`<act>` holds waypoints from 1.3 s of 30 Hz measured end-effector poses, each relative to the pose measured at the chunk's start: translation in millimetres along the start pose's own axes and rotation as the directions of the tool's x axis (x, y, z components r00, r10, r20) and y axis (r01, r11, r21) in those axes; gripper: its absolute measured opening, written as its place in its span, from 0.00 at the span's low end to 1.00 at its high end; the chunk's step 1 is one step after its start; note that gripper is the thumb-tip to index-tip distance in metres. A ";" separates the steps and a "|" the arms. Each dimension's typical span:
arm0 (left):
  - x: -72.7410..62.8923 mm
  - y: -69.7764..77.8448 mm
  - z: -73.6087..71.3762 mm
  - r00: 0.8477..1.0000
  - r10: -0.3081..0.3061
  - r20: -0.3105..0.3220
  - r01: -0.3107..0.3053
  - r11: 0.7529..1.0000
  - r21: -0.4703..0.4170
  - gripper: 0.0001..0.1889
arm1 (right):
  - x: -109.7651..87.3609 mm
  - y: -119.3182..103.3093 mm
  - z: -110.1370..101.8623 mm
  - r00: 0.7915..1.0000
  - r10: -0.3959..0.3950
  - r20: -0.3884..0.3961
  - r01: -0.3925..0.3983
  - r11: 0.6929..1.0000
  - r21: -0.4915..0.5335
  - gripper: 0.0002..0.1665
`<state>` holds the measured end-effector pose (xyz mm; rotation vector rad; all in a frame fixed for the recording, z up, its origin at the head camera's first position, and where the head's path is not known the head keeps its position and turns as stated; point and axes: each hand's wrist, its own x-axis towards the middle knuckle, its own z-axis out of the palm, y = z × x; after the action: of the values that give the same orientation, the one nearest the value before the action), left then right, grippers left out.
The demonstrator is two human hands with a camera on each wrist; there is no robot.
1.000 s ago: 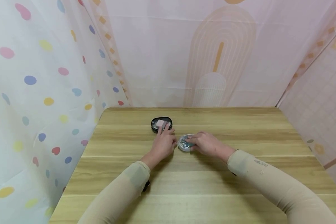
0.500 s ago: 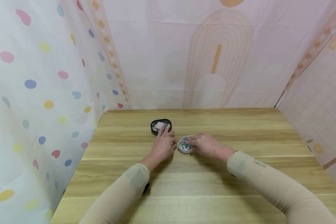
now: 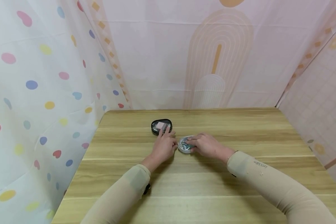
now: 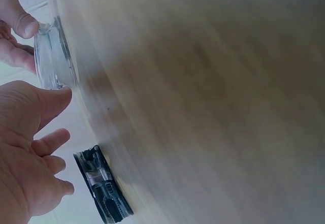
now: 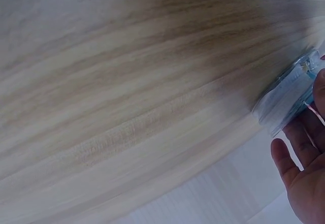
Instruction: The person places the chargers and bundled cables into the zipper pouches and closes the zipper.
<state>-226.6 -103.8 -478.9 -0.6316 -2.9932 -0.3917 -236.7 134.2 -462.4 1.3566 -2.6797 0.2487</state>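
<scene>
A small round clear pouch (image 3: 184, 146) lies on the wooden table, with something teal and white strands inside. My right hand (image 3: 207, 144) grips its right side, thumb and fingers on opposite faces in the right wrist view. At the pouch's left edge, my left hand (image 3: 163, 147) has its thumb and index finger together, seemingly pinching the rim; what lies between them is too small to make out. The other left fingers stretch toward a black-rimmed clear pouch (image 3: 157, 123) holding a pale pink item. In the left wrist view this black-rimmed pouch (image 4: 104, 186) stands beyond those fingertips.
The wood-grain table (image 3: 190, 186) reaches back to a pale pink patterned curtain (image 3: 156, 62). A white curtain with coloured dots (image 3: 44, 133) hangs along the left side. Another pale curtain (image 3: 319, 102) closes the right side.
The head view has shifted slightly. Both hands stay at the clear pouch with hardly any visible movement, and the black-rimmed pouch keeps its place on the table.
</scene>
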 end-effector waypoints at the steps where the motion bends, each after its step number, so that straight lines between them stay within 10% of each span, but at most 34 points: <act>1: -0.5 0.0 -0.3 1.000 -0.002 0.003 0.002 1.000 0.002 0.04 | 0.3 0.0 -0.2 1.000 0.000 0.003 0.000 1.000 0.000 0.27; 39: -13.4 0.7 -5.4 0.996 0.068 0.056 -0.069 0.997 0.020 0.03 | -0.5 -2.6 2.7 1.000 0.012 0.002 -0.012 1.000 0.013 0.26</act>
<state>-214.1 -109.8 -474.9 -0.7527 -3.0137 -0.3427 -234.5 132.5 -464.9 1.3455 -2.6938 0.2668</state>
